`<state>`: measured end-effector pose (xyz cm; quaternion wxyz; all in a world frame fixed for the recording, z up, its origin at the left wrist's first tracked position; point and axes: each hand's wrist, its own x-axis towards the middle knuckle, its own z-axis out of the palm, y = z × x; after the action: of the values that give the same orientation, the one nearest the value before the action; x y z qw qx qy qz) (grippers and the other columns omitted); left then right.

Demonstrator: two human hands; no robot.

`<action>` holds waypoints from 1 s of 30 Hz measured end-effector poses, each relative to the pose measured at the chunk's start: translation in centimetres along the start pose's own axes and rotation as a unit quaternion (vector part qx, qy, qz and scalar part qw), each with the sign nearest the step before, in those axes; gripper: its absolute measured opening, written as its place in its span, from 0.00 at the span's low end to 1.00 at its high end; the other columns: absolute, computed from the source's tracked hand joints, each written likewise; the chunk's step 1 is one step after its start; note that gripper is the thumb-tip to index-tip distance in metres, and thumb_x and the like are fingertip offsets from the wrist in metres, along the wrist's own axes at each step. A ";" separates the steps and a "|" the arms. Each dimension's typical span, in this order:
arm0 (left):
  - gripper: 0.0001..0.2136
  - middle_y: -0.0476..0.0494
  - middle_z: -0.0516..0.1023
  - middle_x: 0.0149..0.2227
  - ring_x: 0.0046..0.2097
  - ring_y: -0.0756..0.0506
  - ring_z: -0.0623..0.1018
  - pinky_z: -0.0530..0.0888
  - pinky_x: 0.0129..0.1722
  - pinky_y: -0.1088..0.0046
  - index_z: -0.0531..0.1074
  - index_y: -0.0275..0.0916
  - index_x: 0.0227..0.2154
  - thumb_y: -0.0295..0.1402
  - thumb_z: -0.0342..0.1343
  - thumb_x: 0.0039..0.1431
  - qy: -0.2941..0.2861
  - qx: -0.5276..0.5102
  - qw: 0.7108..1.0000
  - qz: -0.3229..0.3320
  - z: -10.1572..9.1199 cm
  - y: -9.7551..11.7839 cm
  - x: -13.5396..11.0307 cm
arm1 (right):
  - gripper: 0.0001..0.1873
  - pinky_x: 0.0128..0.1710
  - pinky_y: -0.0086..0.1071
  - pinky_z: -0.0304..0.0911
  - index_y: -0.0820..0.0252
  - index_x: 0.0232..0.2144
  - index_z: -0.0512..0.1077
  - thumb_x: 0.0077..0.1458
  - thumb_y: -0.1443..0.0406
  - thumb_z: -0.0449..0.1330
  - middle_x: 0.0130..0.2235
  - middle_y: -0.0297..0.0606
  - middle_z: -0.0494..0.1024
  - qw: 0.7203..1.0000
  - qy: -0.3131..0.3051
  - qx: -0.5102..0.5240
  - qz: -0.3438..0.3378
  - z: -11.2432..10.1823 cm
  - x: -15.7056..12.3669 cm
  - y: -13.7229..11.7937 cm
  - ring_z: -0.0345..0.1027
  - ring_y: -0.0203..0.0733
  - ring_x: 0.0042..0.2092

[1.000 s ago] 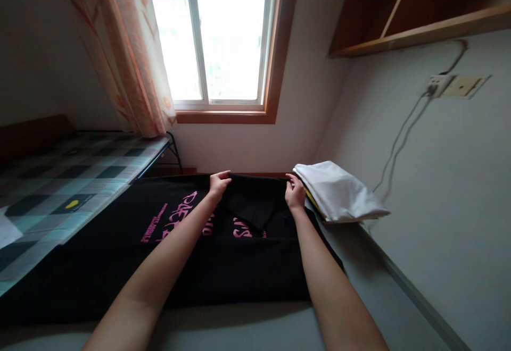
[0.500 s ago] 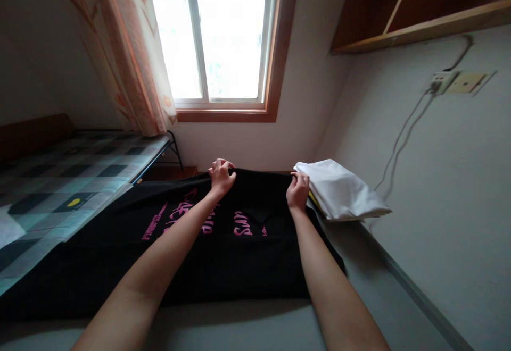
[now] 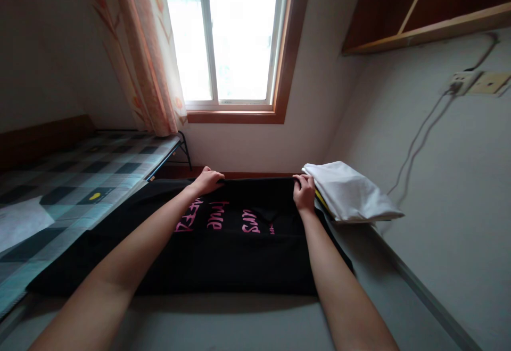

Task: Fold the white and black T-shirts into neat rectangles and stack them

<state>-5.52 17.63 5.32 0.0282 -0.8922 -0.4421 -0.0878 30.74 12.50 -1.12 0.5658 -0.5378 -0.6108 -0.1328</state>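
A black T-shirt [image 3: 247, 266] with pink lettering lies spread sideways over the grey tabletop [image 3: 231, 322], folded along its length. My left hand [image 3: 208, 182] grips its far edge near the middle, with fingers and thumb closed on the cloth. Further right, my right hand [image 3: 304, 191] pinches the same far edge close to the shirt's right end. Between the two hands the edge runs nearly straight. Part of the lettering is hidden behind my left forearm. Just beyond my right hand sits a folded stack of white cloth [image 3: 347, 191] with a yellow strip showing at its side.
At left stands a bed with a checked mattress [image 3: 120, 154], a white sheet-like piece [image 3: 24, 220] lying on it. A curtain [image 3: 147, 64] hangs beside the window [image 3: 243, 37]. Along the right wall are a wooden shelf [image 3: 431, 26] and a socket [image 3: 461, 82] with a dangling cord.
My left hand has shifted left along the shirt's far edge and flattened lower. The shirt's left part has drawn inward, and more lettering shows. The view has turned slightly left.
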 end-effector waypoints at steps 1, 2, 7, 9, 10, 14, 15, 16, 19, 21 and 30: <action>0.07 0.44 0.81 0.38 0.44 0.43 0.76 0.58 0.48 0.64 0.76 0.41 0.34 0.35 0.54 0.58 -0.011 0.019 1.000 0.004 -0.2 -0.8 -0.5 | 0.14 0.50 0.46 0.64 0.60 0.38 0.76 0.56 0.68 0.51 0.39 0.45 0.69 1.000 0.003 -0.001 0.000 0.0 0.0 0.0 0.66 0.48 0.42; 0.06 0.43 0.80 0.38 0.45 0.43 0.75 0.58 0.47 0.64 0.76 0.41 0.33 0.35 0.55 0.58 -0.018 0.037 0.999 0.007 -0.4 -1.5 -1.0 | 0.14 0.50 0.46 0.64 0.60 0.37 0.76 0.56 0.68 0.51 0.39 0.45 0.69 1.000 0.005 -0.001 -0.001 0.0 0.0 0.0 0.66 0.48 0.43; 0.07 0.41 0.79 0.40 0.46 0.42 0.74 0.59 0.46 0.64 0.75 0.40 0.32 0.35 0.54 0.57 -0.017 0.087 0.996 -0.001 -1.1 -4.4 -2.9 | 0.13 0.51 0.46 0.63 0.59 0.37 0.75 0.57 0.68 0.50 0.40 0.46 0.71 1.000 0.005 -0.005 -0.012 -0.1 0.0 -0.1 0.65 0.49 0.45; 0.09 0.43 0.80 0.35 0.42 0.43 0.76 0.60 0.47 0.65 0.74 0.40 0.33 0.38 0.54 0.59 -0.012 0.090 0.996 -0.017 -1.4 -5.0 -3.5 | 0.13 0.51 0.46 0.62 0.60 0.37 0.74 0.57 0.69 0.50 0.40 0.46 0.73 1.000 0.005 -0.009 -0.018 -0.1 0.1 0.0 0.66 0.49 0.45; 0.10 0.44 0.79 0.31 0.39 0.44 0.76 0.60 0.47 0.66 0.74 0.40 0.34 0.40 0.53 0.59 -0.003 0.096 0.995 -0.028 -1.7 -5.2 -3.7 | 0.13 0.51 0.46 0.61 0.60 0.37 0.74 0.57 0.69 0.50 0.40 0.46 0.73 1.000 0.005 -0.012 -0.020 -0.1 0.1 0.1 0.66 0.49 0.45; 0.13 0.46 0.77 0.27 0.36 0.42 0.75 0.63 0.45 0.67 0.73 0.41 0.37 0.44 0.51 0.61 0.062 0.140 0.987 -0.052 -3.2 -5.7 -4.7 | 0.12 0.51 0.46 0.59 0.59 0.37 0.73 0.56 0.68 0.49 0.39 0.46 0.76 1.000 0.009 -0.025 -0.005 -0.1 0.0 0.5 0.66 0.49 0.45; 0.13 0.46 0.78 0.28 0.36 0.42 0.75 0.64 0.44 0.67 0.73 0.41 0.37 0.44 0.51 0.61 0.061 0.143 0.987 -0.043 -3.6 -5.9 -5.1 | 0.13 0.51 0.46 0.58 0.59 0.37 0.72 0.56 0.68 0.49 0.39 0.47 0.76 1.000 0.012 -0.027 0.001 -0.1 0.0 0.5 0.66 0.50 0.45; 0.12 0.46 0.78 0.30 0.36 0.43 0.75 0.64 0.44 0.67 0.73 0.41 0.37 0.44 0.50 0.62 0.047 0.141 0.988 -0.026 -3.9 -6.2 -5.5 | 0.12 0.51 0.47 0.58 0.59 0.37 0.72 0.57 0.68 0.49 0.39 0.46 0.76 0.999 0.015 -0.028 0.006 0.0 0.0 0.6 0.66 0.50 0.45; 0.09 0.46 0.79 0.34 0.37 0.45 0.76 0.64 0.44 0.68 0.74 0.42 0.33 0.38 0.50 0.61 -0.031 0.129 0.991 0.018 -4.3 -7.5 -7.2 | 0.12 0.51 0.46 0.58 0.59 0.38 0.72 0.57 0.67 0.49 0.39 0.46 0.76 0.999 0.018 -0.025 0.006 0.0 -0.1 0.7 0.66 0.50 0.45; 0.08 0.45 0.79 0.35 0.39 0.45 0.76 0.64 0.43 0.68 0.75 0.42 0.30 0.35 0.51 0.58 -0.078 0.138 0.987 0.007 -4.2 -8.6 -8.6 | 0.12 0.51 0.46 0.58 0.59 0.37 0.72 0.56 0.67 0.49 0.39 0.46 0.76 1.000 0.018 -0.024 0.005 0.0 -0.1 0.7 0.66 0.50 0.44; 0.11 0.41 0.80 0.39 0.46 0.39 0.76 0.62 0.48 0.63 0.75 0.42 0.37 0.33 0.53 0.51 -0.077 0.148 0.979 -0.118 -4.7 -13.5 -14.2 | 0.12 0.50 0.46 0.58 0.59 0.38 0.73 0.57 0.67 0.50 0.38 0.45 0.75 0.999 0.017 -0.026 0.005 -0.1 -0.2 0.4 0.65 0.50 0.44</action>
<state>-25.28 14.05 6.95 0.1156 -0.8236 -0.5534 0.0449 31.03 12.44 -1.44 0.5625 -0.5531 -0.5946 -0.1554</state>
